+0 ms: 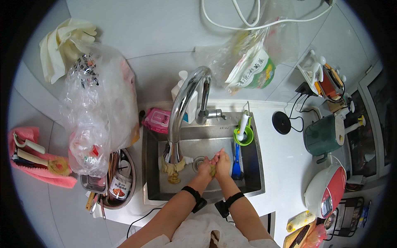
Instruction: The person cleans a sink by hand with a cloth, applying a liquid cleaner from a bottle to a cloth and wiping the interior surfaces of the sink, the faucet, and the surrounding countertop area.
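Observation:
Over the basin of a stainless steel sink (201,193), my left hand (204,169) and my right hand (222,164) are pressed together. Between them shows part of a yellowish-green piece of something (213,170), perhaps a cloth or sponge; the fingers mostly hide it. Left of my hands is the chrome faucet (177,114), its spout head low in the basin. A yellowish cloth (173,170) is around or just beneath the spout head. To the right, a blue-handled brush (237,164) lies in the basin, below a green cup (245,141) holding a white brush (243,124).
A pink wipes pack (157,120) and a white bottle (191,105) stand behind the sink. At left are a large plastic bag (118,102) and a utensil basin (131,192). On the right are a green appliance (322,136), a rice cooker (316,189) and a black round pad (281,122).

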Action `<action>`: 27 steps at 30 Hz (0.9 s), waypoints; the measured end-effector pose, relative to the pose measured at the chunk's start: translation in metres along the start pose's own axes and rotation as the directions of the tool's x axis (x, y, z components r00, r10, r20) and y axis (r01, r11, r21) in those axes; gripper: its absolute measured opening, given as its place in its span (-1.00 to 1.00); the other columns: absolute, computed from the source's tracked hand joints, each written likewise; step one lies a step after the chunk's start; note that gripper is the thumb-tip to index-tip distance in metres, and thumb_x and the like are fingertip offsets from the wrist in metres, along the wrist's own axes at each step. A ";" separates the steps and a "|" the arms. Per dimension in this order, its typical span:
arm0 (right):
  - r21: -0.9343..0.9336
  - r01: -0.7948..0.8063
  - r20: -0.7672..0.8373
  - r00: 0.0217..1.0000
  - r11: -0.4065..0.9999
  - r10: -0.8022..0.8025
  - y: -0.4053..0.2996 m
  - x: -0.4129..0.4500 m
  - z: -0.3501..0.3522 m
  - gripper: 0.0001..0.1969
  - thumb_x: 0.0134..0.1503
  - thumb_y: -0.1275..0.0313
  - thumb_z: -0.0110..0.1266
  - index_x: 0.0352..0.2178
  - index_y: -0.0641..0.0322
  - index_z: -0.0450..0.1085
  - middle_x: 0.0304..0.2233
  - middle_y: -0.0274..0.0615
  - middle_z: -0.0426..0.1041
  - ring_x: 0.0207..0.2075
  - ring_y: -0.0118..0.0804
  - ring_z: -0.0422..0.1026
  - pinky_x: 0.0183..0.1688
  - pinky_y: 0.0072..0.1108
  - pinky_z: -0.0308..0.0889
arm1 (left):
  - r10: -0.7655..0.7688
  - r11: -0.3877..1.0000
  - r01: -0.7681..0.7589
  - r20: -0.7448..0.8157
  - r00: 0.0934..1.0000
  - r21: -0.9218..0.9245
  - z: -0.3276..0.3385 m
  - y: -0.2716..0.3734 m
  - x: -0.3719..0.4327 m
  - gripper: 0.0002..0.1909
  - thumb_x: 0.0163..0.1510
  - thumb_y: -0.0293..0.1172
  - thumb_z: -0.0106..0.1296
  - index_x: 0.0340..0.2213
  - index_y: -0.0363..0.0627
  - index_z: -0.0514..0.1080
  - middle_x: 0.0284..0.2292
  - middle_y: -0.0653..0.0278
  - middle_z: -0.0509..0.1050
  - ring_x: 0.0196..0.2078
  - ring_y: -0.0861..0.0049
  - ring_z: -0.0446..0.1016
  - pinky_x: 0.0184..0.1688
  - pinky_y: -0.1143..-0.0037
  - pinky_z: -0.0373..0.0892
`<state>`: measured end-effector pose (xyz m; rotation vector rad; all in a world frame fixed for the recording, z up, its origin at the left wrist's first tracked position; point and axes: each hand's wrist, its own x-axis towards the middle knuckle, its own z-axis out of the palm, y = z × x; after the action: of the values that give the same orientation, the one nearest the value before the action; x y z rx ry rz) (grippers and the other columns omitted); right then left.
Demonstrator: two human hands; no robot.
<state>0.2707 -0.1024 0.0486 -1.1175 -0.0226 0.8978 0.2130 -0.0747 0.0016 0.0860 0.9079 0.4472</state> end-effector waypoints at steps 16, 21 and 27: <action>-0.143 0.084 0.010 0.996 0.986 -0.083 0.001 0.007 -0.007 -0.59 0.13 0.13 -0.21 -0.71 0.15 0.08 -0.79 -0.37 0.08 -0.74 -0.52 0.05 -0.70 -0.62 -0.01 | -0.036 0.919 0.087 -0.138 0.990 0.384 0.023 0.010 -0.034 -0.59 0.12 -0.03 -0.38 -0.35 -0.13 0.28 -0.46 0.29 0.35 -0.54 0.49 0.31 -0.55 0.46 0.25; -0.149 0.251 0.077 0.967 0.956 -0.242 -0.002 0.021 0.006 -0.61 0.14 0.20 -0.19 -0.70 0.19 0.13 -0.70 -0.29 0.26 -0.63 -0.50 0.23 -0.50 -0.66 0.19 | 0.085 0.865 -0.090 0.033 0.996 0.493 0.015 0.052 -0.050 -0.70 0.05 -0.13 -0.11 -0.39 -0.16 0.28 -0.48 0.29 0.33 -0.55 0.54 0.31 -0.62 0.51 0.23; -0.551 0.333 0.228 0.942 0.766 -0.246 0.020 0.025 -0.028 -0.83 0.04 0.39 0.00 -0.39 0.30 0.37 -0.52 -0.33 0.38 -0.49 -0.55 0.30 -0.39 -0.71 0.22 | 0.276 0.568 -0.317 0.187 0.943 0.760 -0.012 0.082 -0.041 -0.81 -0.16 -0.46 0.06 -0.43 -0.19 0.31 -0.49 0.32 0.34 -0.50 0.58 0.32 -0.54 0.59 0.26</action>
<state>0.2875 -0.1050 0.0097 -1.5665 -0.6188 0.6976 0.1543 -0.0187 0.0458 1.0862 0.9906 0.3224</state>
